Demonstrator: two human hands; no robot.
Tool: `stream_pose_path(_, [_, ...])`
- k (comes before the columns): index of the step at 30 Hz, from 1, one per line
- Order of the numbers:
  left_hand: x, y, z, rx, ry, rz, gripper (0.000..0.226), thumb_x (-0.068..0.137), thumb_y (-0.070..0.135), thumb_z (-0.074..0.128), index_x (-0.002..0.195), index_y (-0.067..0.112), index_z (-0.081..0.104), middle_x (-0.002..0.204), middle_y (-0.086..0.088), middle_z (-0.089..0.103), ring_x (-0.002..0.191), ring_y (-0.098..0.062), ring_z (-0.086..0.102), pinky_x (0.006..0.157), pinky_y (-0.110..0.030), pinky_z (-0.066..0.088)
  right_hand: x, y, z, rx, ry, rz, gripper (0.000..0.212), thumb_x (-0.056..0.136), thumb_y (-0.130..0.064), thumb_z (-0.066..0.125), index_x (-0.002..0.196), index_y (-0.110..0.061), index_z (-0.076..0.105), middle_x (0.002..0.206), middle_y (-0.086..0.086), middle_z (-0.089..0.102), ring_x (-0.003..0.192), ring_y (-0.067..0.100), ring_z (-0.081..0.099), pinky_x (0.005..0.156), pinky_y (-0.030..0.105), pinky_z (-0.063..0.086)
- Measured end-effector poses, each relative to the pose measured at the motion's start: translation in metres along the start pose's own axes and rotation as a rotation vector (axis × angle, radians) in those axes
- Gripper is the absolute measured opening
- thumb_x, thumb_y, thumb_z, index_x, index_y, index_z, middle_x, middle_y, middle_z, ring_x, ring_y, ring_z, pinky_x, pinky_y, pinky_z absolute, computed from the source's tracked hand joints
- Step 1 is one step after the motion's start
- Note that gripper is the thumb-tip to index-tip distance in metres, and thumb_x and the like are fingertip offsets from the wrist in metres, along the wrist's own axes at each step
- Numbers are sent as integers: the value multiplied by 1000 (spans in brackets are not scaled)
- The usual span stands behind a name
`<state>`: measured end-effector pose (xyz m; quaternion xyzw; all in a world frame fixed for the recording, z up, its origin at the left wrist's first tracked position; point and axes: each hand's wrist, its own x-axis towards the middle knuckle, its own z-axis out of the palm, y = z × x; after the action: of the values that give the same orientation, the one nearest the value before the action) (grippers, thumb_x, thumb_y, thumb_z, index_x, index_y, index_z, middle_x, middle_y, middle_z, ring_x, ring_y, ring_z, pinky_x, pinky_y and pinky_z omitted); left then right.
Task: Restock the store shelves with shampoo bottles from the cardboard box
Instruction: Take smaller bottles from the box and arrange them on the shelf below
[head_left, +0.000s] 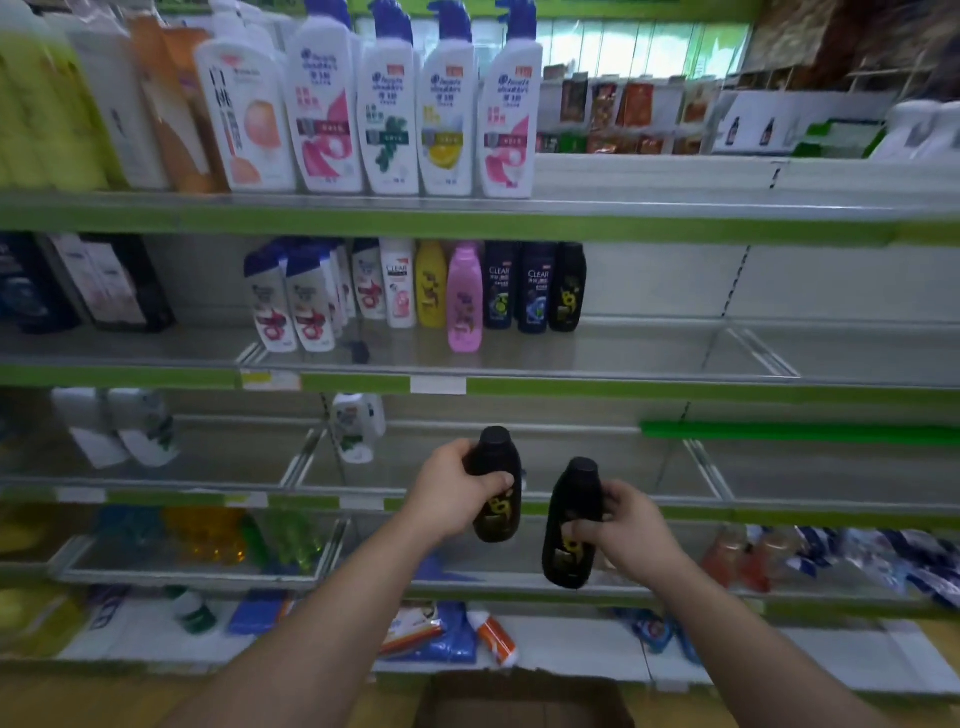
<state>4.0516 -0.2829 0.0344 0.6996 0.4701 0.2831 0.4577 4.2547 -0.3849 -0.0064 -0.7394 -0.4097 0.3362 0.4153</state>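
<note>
The shelving (467, 228) fills my view. The part that matters is the second shelf (649, 348), where the row of shampoo ends on its right in a black twin (568, 287) of what I carry, with bare shelf just beyond it. That gap lies above both my hands and a little to the right, so I judge the coming move to be a lift up and forward rather than a sideways reach. The box (519, 696) sits at the bottom edge, below my forearms and well apart from the bottles. The left bottle (496, 519) stands upright with its cap on top. The right bottle (569, 499) hangs lower, its cap tipped slightly right. Both long axes run close to vertical, as the twin stands, so little turning should be needed. My left hand (447, 491) is wrapped round the left bottle's middle, thumb across the front. My right hand (636, 525) clasps the right bottle from its right side, fingers (582, 530) curled over the label. The right hand is nearer the gap sideways, and the left is higher.
</note>
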Motion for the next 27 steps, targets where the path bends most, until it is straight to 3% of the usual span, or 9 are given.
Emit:
stream_pose_path(5, [13,22,11,-9,-3,16,37,80,25,81,114,25,66,108,6,72,103,-14,67,96,-37,52,15,-13,-30,61,-15,-61,56,73,-8,86,123,-15,61,112,-4,71,104,15,68,92,37,55])
stream_pose_path(8, [22,40,22,0,-18,29,30,83,25,79,107,29,63,99,14,69,96,-6,65,80,-22,50,29,-23,-52,98,-60,-96,49,75,-3,83,117,-14,62,106,-5,72,93,6,69,70,16,52])
stream_pose_path(11, [35,63,37,-2,-1,45,30,83,24,79,108,30,63,97,16,69,90,2,63,69,-11,43,50,-29,-79,123,-85,-138,49,73,-2,84,117,-13,64,107,-1,74,93,10,71,73,20,53])
stream_pose_path(13, [46,75,49,-8,14,48,32,82,25,80,111,30,65,104,12,72,99,-4,67,78,-16,48,68,-34,-99,138,-106,-167,48,72,-2,85,115,-11,65,106,2,75,92,13,72,77,24,55])
stream_pose_path(15, [58,88,62,-5,44,44,30,81,27,80,107,33,66,105,11,74,102,-6,68,88,-25,51,84,-41,-121,154,-133,-198,43,74,-3,84,112,-12,67,103,1,75,88,12,72,69,19,53])
stream_pose_path(17, [70,101,77,-1,81,48,26,80,27,81,101,33,67,99,11,75,97,-6,69,86,-27,51,99,-47,-143,181,-164,-235,41,76,-6,83,112,-16,67,101,-1,76,86,9,72,65,15,49])
stream_pose_path(21, [89,125,103,-20,153,32,25,81,28,80,103,30,68,89,10,74,80,-3,65,70,-25,45,128,-59,-182,237,-210,-244,42,79,-7,81,117,-18,65,104,0,76,93,18,74,75,31,59])
stream_pose_path(23, [95,132,113,-39,183,18,26,81,29,80,105,29,69,91,9,75,83,-4,66,70,-26,45,142,-64,-194,268,-218,-235,44,79,-6,81,119,-14,63,105,3,76,94,22,74,86,42,60])
stream_pose_path(27, [101,142,123,-41,231,-13,27,82,28,79,107,29,69,95,9,76,87,-5,68,72,-26,46,173,-71,-206,290,-214,-229,45,77,-8,83,118,-12,63,103,1,77,93,23,74,88,51,58])
